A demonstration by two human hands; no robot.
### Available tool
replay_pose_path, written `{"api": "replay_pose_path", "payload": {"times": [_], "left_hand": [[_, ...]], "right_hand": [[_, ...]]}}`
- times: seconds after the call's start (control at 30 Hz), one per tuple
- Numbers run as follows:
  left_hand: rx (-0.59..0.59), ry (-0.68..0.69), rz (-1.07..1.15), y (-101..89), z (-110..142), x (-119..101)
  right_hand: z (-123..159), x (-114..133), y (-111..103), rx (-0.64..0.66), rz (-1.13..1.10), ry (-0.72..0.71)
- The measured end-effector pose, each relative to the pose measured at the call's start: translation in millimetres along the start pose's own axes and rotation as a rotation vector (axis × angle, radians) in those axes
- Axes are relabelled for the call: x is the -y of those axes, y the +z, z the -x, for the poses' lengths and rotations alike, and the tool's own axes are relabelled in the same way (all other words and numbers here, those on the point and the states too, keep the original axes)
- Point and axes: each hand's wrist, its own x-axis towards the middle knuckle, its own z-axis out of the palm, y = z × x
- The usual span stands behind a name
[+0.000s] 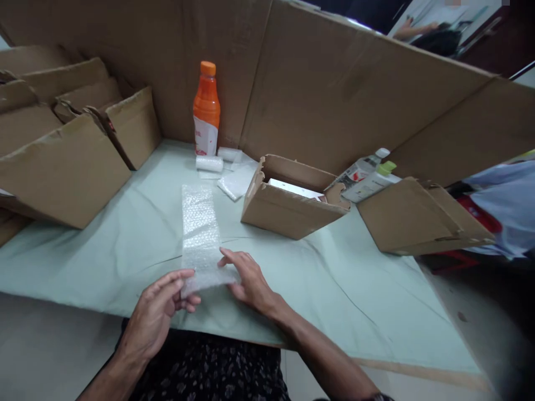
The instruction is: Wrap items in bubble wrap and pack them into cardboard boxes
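A long strip of bubble wrap (200, 223) lies on the green tablecloth, its near end lifted and folded up a little. My left hand (161, 301) pinches the left corner of that end between thumb and fingers. At the right corner, my right hand (248, 278) has its thumb below and its fingers above the strip. Beyond the far end are two small rolls of bubble wrap, the nearer roll (209, 163) and the farther roll (229, 153). Flat bubble wrap pieces (237, 179) lie beside them.
An orange-capped bottle (207, 111) stands at the cardboard wall (317, 83). An open cardboard box (288, 209) holds white items. Several boxes (71, 167) crowd the left. A clear bottle (361, 167), a green-capped bottle (374, 184) and another box (413, 217) are right. Another person's sleeve (505, 195) shows at far right.
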Motion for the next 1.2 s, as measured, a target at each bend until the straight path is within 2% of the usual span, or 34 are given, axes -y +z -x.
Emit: {"api": "replay_pose_path", "payload": {"times": [0.07,0.13,0.2,0.27,0.33,0.4,0.5,0.63,0.73,0.8,0.9,0.93,1.0,1.07,1.1,1.2], "left_hand": [[-0.014,0.112,0.026,-1.7,-1.9,-2.7],[-0.047,0.288,-0.058,-4.1,-7.8,-1.7],[-0.09,0.512,-0.3,-6.8,-19.3,3.0],[-0.092,0.758,-0.639,-10.1,-35.9,9.6],[-0.048,0.955,-0.951,-14.4,-53.7,16.5],[-0.006,1.062,-1.153,-19.4,-67.8,22.4],[-0.01,1.102,-1.302,-25.3,-78.3,26.9],[-0.082,1.098,-1.391,-25.4,-82.9,21.9],[-0.112,1.087,-1.367,-23.5,-83.1,13.9],[-0.052,1.06,-1.282,-24.7,-78.5,10.5],[0.068,0.938,-1.156,-29.6,-64.7,10.9],[0.083,0.895,-1.136,-31.0,-60.1,12.1],[0.057,0.852,-1.127,-31.8,-54.2,14.6],[0.0,0.865,-1.164,-29.3,-54.7,15.7],[-0.025,0.882,-1.198,-27.1,-57.0,15.6],[-0.077,0.93,-1.314,-20.1,-65.9,13.1]], "right_hand": [[-29.9,-6.8,8.5,-0.009,-0.092,0.13],[-58.9,-14.8,12.8,0.021,-0.116,0.255],[-82.3,-21.5,16.3,0.053,-0.051,0.336],[-95.5,-25.4,20.3,0.054,0.083,0.384],[-96.4,-26.0,23.5,0.021,0.219,0.387],[-86.9,-23.9,24.2,-0.046,0.306,0.346],[-66.3,-18.8,22.4,-0.059,0.33,0.2],[-57.2,-15.1,26.1,0.136,0.332,0.01],[-63.7,-13.2,28.7,0.177,0.328,0.046],[-64.2,-9.1,24.5,0.193,0.283,0.108],[-49.3,1.8,10.5,0.289,0.156,0.167],[-40.6,6.2,5.5,0.29,0.12,0.176],[-22.1,15.1,-2.4,0.199,0.118,0.176],[-7.5,22.9,-5.3,0.063,0.197,0.147],[-3.4,25.7,-4.5,0.035,0.244,0.114],[-5.7,27.6,5.2,0.118,0.353,-0.002]]}}
